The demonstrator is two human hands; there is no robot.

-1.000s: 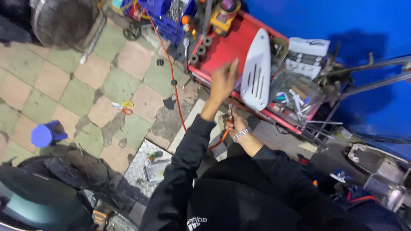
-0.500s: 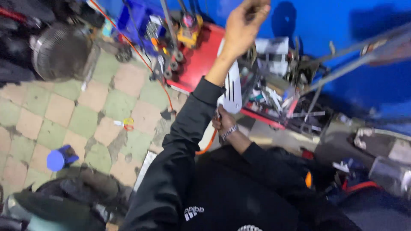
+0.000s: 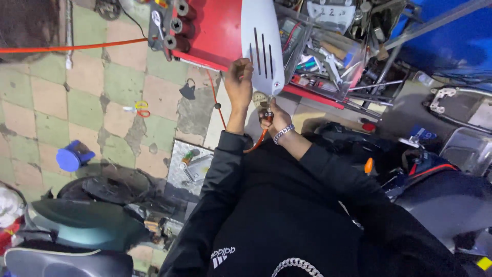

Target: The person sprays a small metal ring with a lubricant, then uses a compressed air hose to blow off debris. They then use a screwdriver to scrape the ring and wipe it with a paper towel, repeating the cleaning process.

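The left hand (image 3: 239, 84) is closed in a narrow grip on a small unidentifiable part, beside the white slotted panel (image 3: 262, 46); the right hand (image 3: 274, 119), grip closed, holds the orange hose's (image 3: 259, 141) nozzle, below the red tool cart (image 3: 215, 31).

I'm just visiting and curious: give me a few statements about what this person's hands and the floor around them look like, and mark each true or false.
1. The right hand grips a tool with an orange hose. True.
2. The left hand rests on the floor tiles. False: it is raised beside the white slotted panel.
3. A blue container sits on the tiled floor. True.
4. The right wrist is bare. False: it wears a silver bracelet.
5. The tool cart top is green. False: it is red.
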